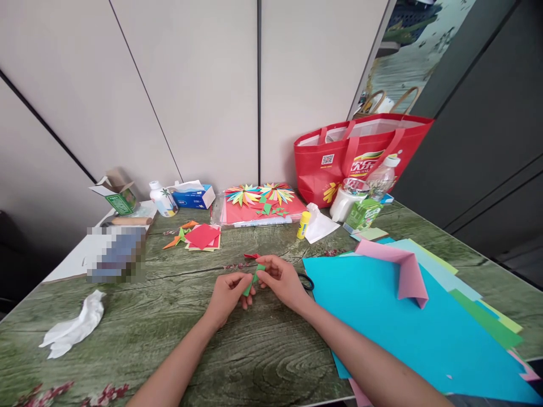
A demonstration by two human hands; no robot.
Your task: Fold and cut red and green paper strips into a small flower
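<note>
Between my two hands is a small piece of green paper (248, 290), pinched from both sides just above the table. My left hand (229, 295) grips its lower left end between thumb and fingers. The fingers of my right hand (278, 278) close on its upper right end. Right behind the fingertips lies a small red paper piece (251, 256). A black scissors handle (306, 281) shows beside my right wrist; the rest of the scissors is hidden.
Large blue paper (360, 305) and other coloured sheets cover the right side, with folded pink paper (413, 277) on top. A yellow glue stick (302, 225), red bag (326, 164), bottle (384, 175) and tissue box (193, 195) stand behind. Crumpled tissue (76, 325) lies left; red squares (203, 236) lie further back.
</note>
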